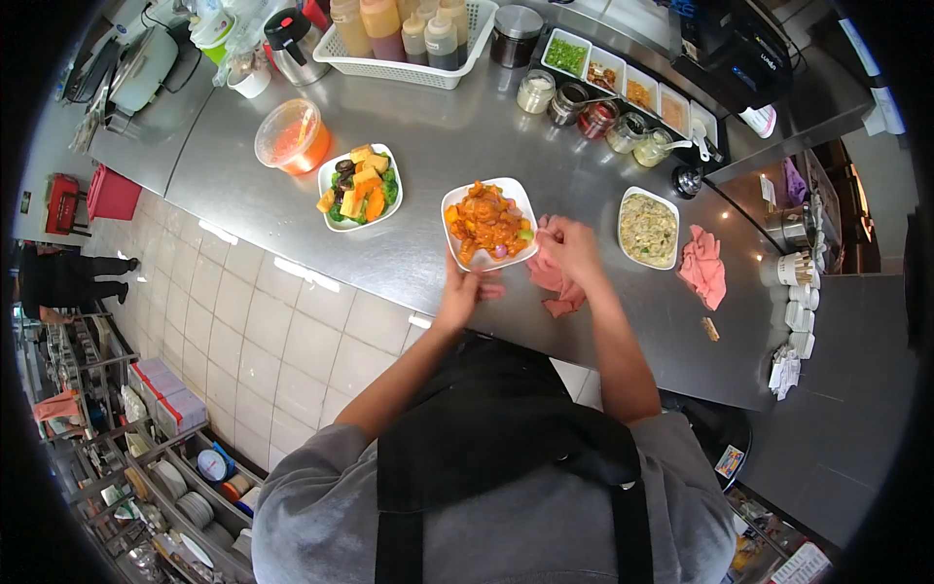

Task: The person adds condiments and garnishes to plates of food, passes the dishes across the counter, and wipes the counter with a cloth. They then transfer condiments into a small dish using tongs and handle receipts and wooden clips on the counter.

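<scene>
Nearest you, your left hand [464, 295] is at the near side of the square white bowl [519, 193], its fingers apart and partly behind the wall, seemingly steadying it rather than gripping it. Your right hand [576, 248] has its fingertips together, clamped on a pink cloth [558, 284] at the bowl's right near corner; the rest of the cloth trails onto the steel counter [418, 127]. The bowl sits just in front of you, heaped with glossy orange-sauced pieces [489, 219]. You can't tell from here whether its base is fully down.

It looks like a rim-wiping step. Any stroke along that edge calls for the left hand to keep the bowl level and the cloth to stay on the outer wall, clear of the sauce, which lies close to the rim.

To your right is a bowl of pale, green-flecked food [649, 229], with a second crumpled pink cloth [702, 268] beside it. To your left is a bowl of broccoli and golden cubes [362, 190], near the round tub of orange-red liquid [309, 146].

Farther off, condiment jars [596, 119] line up before the garnish containers [637, 91], and squeeze bottles [384, 29] stand in a white basket [428, 73].
</scene>
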Tool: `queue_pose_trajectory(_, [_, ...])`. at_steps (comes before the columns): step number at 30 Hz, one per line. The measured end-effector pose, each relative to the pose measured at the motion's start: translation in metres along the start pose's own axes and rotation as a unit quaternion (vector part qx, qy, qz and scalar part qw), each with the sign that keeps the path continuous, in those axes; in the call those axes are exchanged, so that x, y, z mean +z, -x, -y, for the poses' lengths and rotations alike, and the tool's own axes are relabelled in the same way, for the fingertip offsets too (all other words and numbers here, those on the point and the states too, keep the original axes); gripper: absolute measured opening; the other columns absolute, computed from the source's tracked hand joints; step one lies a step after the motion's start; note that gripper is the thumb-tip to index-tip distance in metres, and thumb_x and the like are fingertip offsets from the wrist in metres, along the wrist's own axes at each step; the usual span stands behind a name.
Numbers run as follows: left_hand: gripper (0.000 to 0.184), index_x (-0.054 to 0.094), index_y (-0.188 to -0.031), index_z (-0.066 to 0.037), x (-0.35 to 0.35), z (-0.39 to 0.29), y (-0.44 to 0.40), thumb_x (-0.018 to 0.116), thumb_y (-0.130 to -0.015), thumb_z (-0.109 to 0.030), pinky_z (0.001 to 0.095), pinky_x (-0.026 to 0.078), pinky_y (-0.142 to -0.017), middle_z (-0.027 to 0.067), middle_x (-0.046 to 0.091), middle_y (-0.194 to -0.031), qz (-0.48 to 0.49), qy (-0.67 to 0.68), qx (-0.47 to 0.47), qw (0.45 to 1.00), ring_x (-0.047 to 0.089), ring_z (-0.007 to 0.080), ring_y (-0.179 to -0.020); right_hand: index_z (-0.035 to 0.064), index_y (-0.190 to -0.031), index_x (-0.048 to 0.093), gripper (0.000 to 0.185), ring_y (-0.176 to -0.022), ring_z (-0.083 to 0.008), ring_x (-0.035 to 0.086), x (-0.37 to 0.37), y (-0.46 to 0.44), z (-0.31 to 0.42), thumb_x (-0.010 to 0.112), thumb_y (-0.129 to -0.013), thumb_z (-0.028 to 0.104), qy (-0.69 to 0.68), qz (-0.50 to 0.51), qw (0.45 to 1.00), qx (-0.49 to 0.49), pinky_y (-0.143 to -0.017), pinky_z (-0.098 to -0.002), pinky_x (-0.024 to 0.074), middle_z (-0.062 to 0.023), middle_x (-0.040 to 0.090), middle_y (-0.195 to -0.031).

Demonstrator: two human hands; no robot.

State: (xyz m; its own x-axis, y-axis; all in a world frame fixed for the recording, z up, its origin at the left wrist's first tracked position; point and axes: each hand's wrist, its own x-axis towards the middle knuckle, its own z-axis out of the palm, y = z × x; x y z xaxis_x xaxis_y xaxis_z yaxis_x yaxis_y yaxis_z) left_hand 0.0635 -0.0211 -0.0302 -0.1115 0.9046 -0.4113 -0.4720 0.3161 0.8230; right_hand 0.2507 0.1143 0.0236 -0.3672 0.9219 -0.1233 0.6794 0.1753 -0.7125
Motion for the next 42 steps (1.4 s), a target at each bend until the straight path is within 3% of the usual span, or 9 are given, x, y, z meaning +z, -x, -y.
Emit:
queue_pose_trajectory(6, [0.063, -0.004, -0.148, -0.005, -0.032, -0.014, -0.01, 0.037, -0.101, -0.015, 0.0327, 0.056, -0.07, 0.0186, 0.062, -0.097, -0.081, -0.06, 0.063, 0.993, 0.067, 0.0239, -0.08, 0.0067, -0.09, 0.069, 0.015, -0.08, -0.0329, 0.064, -0.038, 0.007, -0.015, 0.064, -0.083, 0.018, -0.026, -0.098, 0.994, 0.03, -0.072, -0.0375, 0.0504, -0.012, 0.067, -0.085])
queue_pose_trajectory(10, [0.064, -0.005, -0.147, -0.009, -0.005, -0.015, -0.017, 0.038, -0.101, -0.017, 0.0317, 0.057, -0.068, 0.0211, 0.061, -0.098, -0.019, -0.043, 0.05, 0.998, 0.067, 0.0254, -0.077, 0.0107, -0.093, 0.071, 0.015, -0.09, -0.0318, 0.063, -0.013, 0.023, -0.011, 0.063, -0.081, 0.016, 0.052, -0.098, 0.993, -0.03, -0.077, -0.0388, 0.05, -0.0116, 0.065, -0.1])
queue_pose_trajectory(16, [0.054, 0.008, -0.144, -0.015, -0.003, -0.006, -0.04, 0.039, -0.102, -0.025, 0.0319, 0.055, -0.071, 0.0187, 0.062, -0.102, -0.013, -0.006, 0.077, 0.997, 0.067, 0.0226, -0.082, 0.0139, -0.107, 0.069, 0.032, -0.092, -0.0293, 0.063, -0.022, 0.031, -0.021, 0.066, -0.075, 0.014, 0.079, 0.111, 0.986, -0.092, -0.078, -0.0378, 0.0502, -0.0118, 0.063, -0.107])
queue_pose_trajectory(19, [0.054, 0.008, -0.145, -0.016, -0.001, -0.013, -0.037, 0.039, -0.101, -0.024, 0.0301, 0.055, -0.068, 0.0171, 0.063, -0.099, -0.012, -0.012, 0.08, 0.997, 0.067, 0.0203, -0.075, 0.0116, -0.108, 0.069, 0.032, -0.087, -0.0266, 0.063, -0.075, 0.018, -0.019, 0.069, -0.077, 0.019, -0.023, 0.052, 0.997, -0.054, -0.075, -0.0372, 0.0499, -0.013, 0.065, -0.106])
queue_pose_trajectory(22, [0.062, 0.0, -0.148, -0.014, -0.002, -0.02, -0.021, 0.04, -0.101, -0.022, 0.0292, 0.055, -0.061, 0.0154, 0.065, -0.09, -0.045, -0.062, 0.079, 0.994, 0.066, 0.019, -0.067, 0.0068, -0.109, 0.067, 0.03, -0.083, -0.0227, 0.064, -0.152, -0.02, -0.035, 0.067, -0.083, 0.024, 0.092, -0.092, 0.991, 0.018, -0.076, -0.0345, 0.0502, -0.0133, 0.067, -0.106])
queue_pose_trajectory(25, [0.066, -0.002, -0.15, -0.012, 0.011, -0.029, 0.003, 0.041, -0.101, -0.022, 0.027, 0.052, -0.054, 0.0118, 0.066, -0.075, -0.12, -0.133, 0.098, 0.979, 0.063, 0.0161, -0.056, 0.0064, -0.101, 0.068, 0.025, -0.082, -0.0325, 0.067, -0.215, -0.085, -0.106, 0.061, -0.085, 0.024, 0.171, -0.262, 0.95, 0.016, -0.074, -0.0395, 0.0522, -0.0186, 0.067, -0.087])
queue_pose_trajectory(27, [0.064, 0.002, -0.15, -0.013, 0.011, -0.031, 0.016, 0.041, -0.101, -0.02, 0.0261, 0.051, -0.052, 0.0104, 0.066, -0.072, -0.157, -0.173, 0.137, 0.963, 0.06, 0.0138, -0.053, 0.0108, -0.106, 0.067, 0.026, -0.092, -0.0388, 0.063, -0.244, -0.12, -0.144, 0.057, -0.085, 0.021, 0.257, -0.346, 0.893, 0.13, -0.082, -0.0459, 0.0508, -0.0227, 0.065, -0.099])
queue_pose_trajectory(32, [0.056, 0.019, -0.148, -0.011, 0.024, -0.041, 0.058, 0.044, -0.098, -0.012, 0.0263, 0.049, -0.051, 0.0071, 0.065, -0.07, -0.239, -0.27, 0.188, 0.914, 0.06, 0.012, -0.055, 0.0065, -0.109, 0.063, 0.027, -0.108, -0.0359, 0.06, -0.292, -0.169, -0.202, 0.057, -0.085, 0.019, 0.308, -0.207, 0.89, 0.264, -0.09, -0.0467, 0.0485, -0.019, 0.062, -0.115])
queue_pose_trajectory(42, [0.049, 0.036, -0.14, -0.01, 0.052, -0.015, 0.075, 0.048, -0.093, -0.006, 0.031, 0.053, -0.057, 0.008, 0.068, -0.08, -0.259, -0.445, 0.246, 0.821, 0.065, 0.019, -0.058, 0.0043, -0.103, 0.065, 0.034, -0.107, -0.0373, 0.059, -0.318, -0.159, -0.168, 0.065, -0.076, 0.024, 0.349, -0.178, 0.895, 0.212, -0.09, -0.044, 0.0483, -0.0212, 0.064, -0.109])
